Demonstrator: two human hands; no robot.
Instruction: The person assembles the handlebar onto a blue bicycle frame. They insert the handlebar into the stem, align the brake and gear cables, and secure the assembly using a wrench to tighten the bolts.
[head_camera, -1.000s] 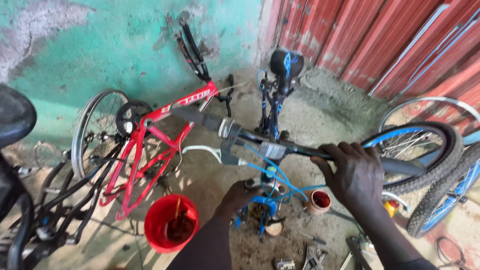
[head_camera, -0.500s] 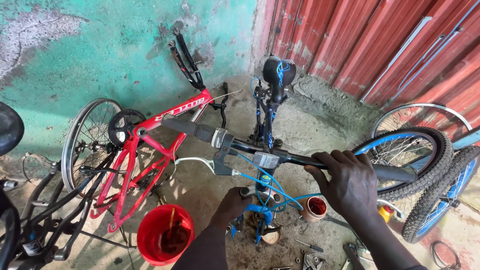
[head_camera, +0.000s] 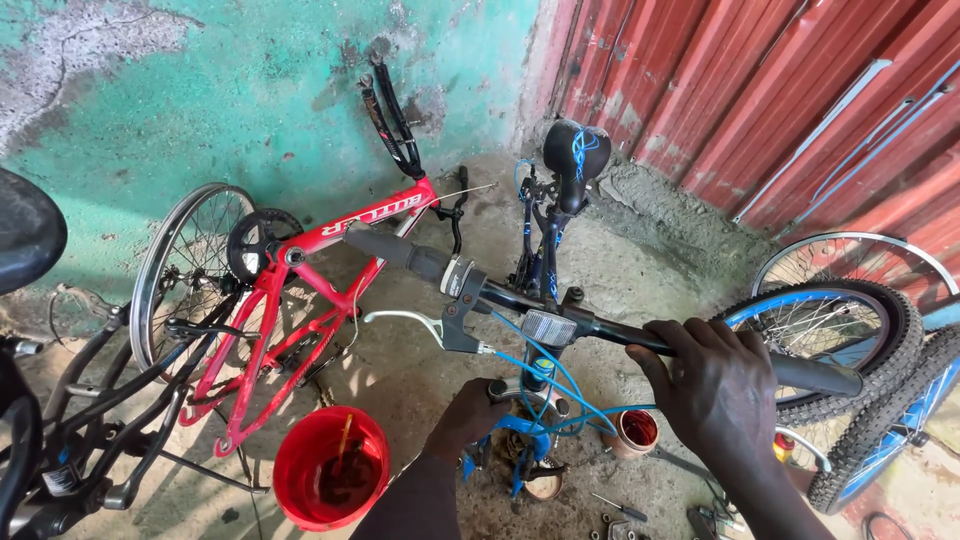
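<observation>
A teal-painted plaster wall (head_camera: 250, 90) meets a red corrugated metal wall (head_camera: 760, 90) at the corner, above a rough concrete floor (head_camera: 660, 250). Against the teal wall leans a red bicycle frame (head_camera: 300, 300) with 1 spoked silver wheel (head_camera: 185, 265) at its rear. In the middle stands a blue and black bicycle (head_camera: 545, 250), its black saddle (head_camera: 577, 150) toward the corner and its black handlebar (head_camera: 560, 320) crossing the view from left to right. At the right edge are 2 knobby black tyres on blue rims (head_camera: 860, 330), near the handlebar's right end.

The right hand (head_camera: 715, 385) is closed over the handlebar's right side, fingers wrapped around the bar. The left hand (head_camera: 470, 415) sits lower, closed on the blue fork crown and stem area under the bar; what it grips I cannot tell.

A round red plastic bucket (head_camera: 330, 480) stands on the floor just left of the left forearm. A small reddish tin (head_camera: 636, 432) sits between the 2 hands, below the bar.
</observation>
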